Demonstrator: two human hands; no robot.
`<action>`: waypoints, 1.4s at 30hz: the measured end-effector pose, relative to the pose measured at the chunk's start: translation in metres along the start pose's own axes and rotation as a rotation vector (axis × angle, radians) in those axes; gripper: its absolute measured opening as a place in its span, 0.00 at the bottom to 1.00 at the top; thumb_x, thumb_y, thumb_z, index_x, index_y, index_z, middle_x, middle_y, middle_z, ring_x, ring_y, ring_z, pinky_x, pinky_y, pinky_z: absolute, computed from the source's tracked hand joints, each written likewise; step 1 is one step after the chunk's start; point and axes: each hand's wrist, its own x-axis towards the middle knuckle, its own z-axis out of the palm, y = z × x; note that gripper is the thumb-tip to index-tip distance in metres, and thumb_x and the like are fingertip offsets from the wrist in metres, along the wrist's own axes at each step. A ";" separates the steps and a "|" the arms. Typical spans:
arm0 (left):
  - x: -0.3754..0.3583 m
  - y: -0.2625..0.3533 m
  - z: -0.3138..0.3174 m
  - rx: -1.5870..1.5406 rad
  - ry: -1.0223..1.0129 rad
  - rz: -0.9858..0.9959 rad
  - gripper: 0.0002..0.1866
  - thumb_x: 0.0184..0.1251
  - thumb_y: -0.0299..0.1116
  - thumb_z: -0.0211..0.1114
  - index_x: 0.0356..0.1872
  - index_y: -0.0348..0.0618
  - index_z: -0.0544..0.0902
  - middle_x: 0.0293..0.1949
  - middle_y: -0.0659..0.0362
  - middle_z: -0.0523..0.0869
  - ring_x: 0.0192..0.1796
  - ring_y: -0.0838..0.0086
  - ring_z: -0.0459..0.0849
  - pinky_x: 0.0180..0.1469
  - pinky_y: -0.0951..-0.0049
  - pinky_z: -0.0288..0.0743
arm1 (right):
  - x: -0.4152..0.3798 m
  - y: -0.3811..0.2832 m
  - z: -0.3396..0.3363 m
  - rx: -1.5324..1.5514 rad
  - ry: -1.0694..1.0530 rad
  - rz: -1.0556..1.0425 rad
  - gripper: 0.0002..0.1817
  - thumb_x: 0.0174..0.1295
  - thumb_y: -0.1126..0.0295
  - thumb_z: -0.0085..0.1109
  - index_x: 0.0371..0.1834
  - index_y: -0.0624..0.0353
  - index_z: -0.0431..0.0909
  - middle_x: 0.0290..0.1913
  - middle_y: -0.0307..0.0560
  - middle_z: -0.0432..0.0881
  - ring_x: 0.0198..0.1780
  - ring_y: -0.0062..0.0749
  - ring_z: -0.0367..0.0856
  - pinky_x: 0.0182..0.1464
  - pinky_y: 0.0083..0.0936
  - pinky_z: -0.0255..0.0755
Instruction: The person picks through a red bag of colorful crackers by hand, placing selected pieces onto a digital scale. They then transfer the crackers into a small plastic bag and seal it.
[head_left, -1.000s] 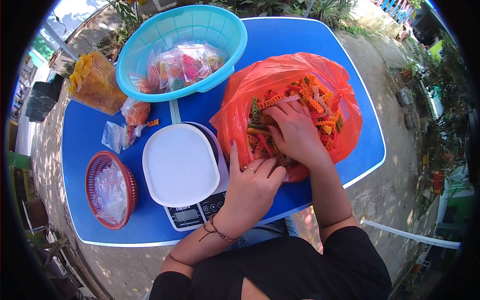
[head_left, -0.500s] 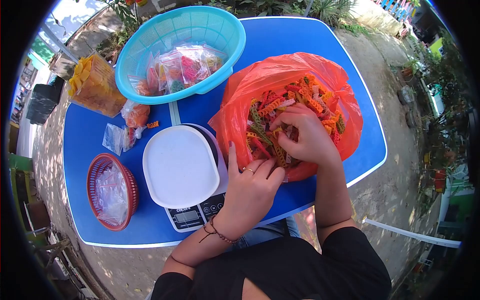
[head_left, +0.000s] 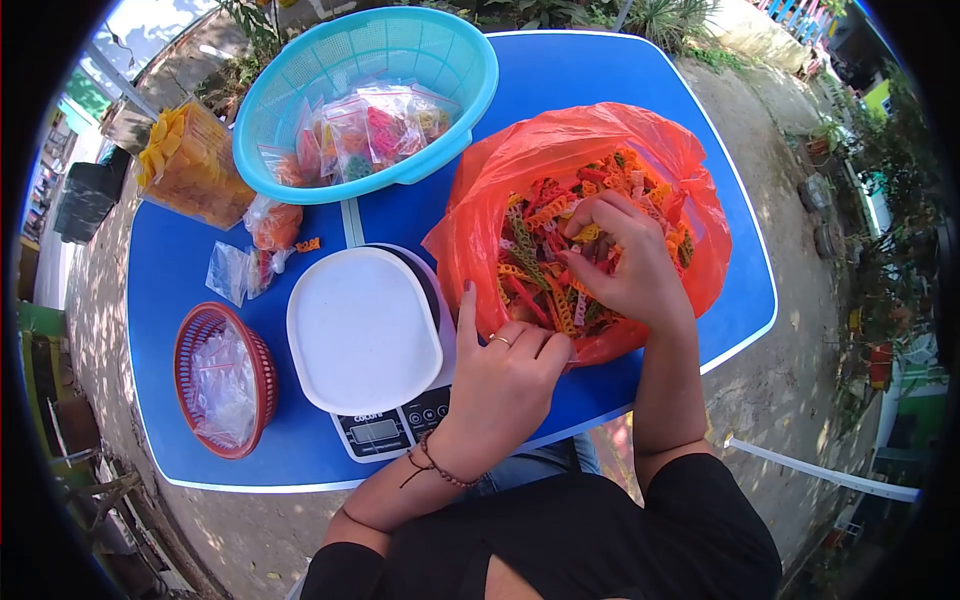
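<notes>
An open red plastic bag (head_left: 470,225) full of colourful ridged snack pieces (head_left: 535,285) lies on the blue table. My right hand (head_left: 625,255) is over the pieces inside the bag, its thumb and fingers apart, with nothing visible held between them. At the bag's near left edge rests my left hand (head_left: 505,385), index finger stretched out and the other fingers curled over the rim; what they grip, if anything, is hidden. A digital scale (head_left: 375,432) with an empty white tray (head_left: 365,330) stands just left of my left hand.
A turquoise basket (head_left: 270,110) holds filled zip bags (head_left: 385,130) at the back. A red basket (head_left: 268,385) with clear bags (head_left: 222,385) stands at the left. Behind it are small plastic bags (head_left: 232,272) and a container of yellow chips (head_left: 195,170). The blue table (head_left: 160,300) has a white edge.
My right hand has lifted a little and moved right, and its thumb and fingers have spread apart. My left hand is nearly unmoved. The view has shifted slightly.
</notes>
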 end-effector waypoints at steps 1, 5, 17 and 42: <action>0.000 0.000 0.000 -0.009 0.008 0.003 0.02 0.65 0.29 0.66 0.36 0.50 0.85 0.36 0.65 0.90 0.45 0.73 0.90 0.78 0.30 0.51 | 0.000 -0.002 0.003 -0.030 -0.049 -0.025 0.11 0.54 0.76 0.71 0.39 0.62 0.80 0.40 0.51 0.79 0.42 0.47 0.84 0.44 0.37 0.81; -0.001 -0.001 0.002 -0.013 0.017 0.019 0.03 0.65 0.29 0.66 0.36 0.50 0.85 0.36 0.64 0.90 0.46 0.72 0.90 0.78 0.31 0.51 | -0.004 -0.003 0.028 -0.222 -0.190 -0.148 0.13 0.53 0.73 0.75 0.39 0.61 0.81 0.40 0.48 0.79 0.44 0.46 0.84 0.46 0.38 0.80; 0.000 -0.001 0.005 -0.019 0.024 0.011 0.02 0.67 0.32 0.68 0.37 0.49 0.86 0.40 0.64 0.91 0.50 0.71 0.90 0.78 0.29 0.49 | -0.001 0.018 0.005 -0.629 0.110 -0.034 0.11 0.50 0.76 0.73 0.35 0.57 0.81 0.40 0.47 0.82 0.47 0.50 0.83 0.49 0.42 0.78; 0.002 -0.001 0.013 -0.032 0.007 0.027 0.02 0.66 0.27 0.60 0.35 0.42 0.81 0.40 0.55 0.92 0.60 0.58 0.88 0.74 0.13 0.35 | -0.011 0.005 -0.029 0.118 -0.005 0.025 0.06 0.58 0.83 0.59 0.38 0.64 0.77 0.41 0.51 0.83 0.42 0.44 0.85 0.48 0.33 0.75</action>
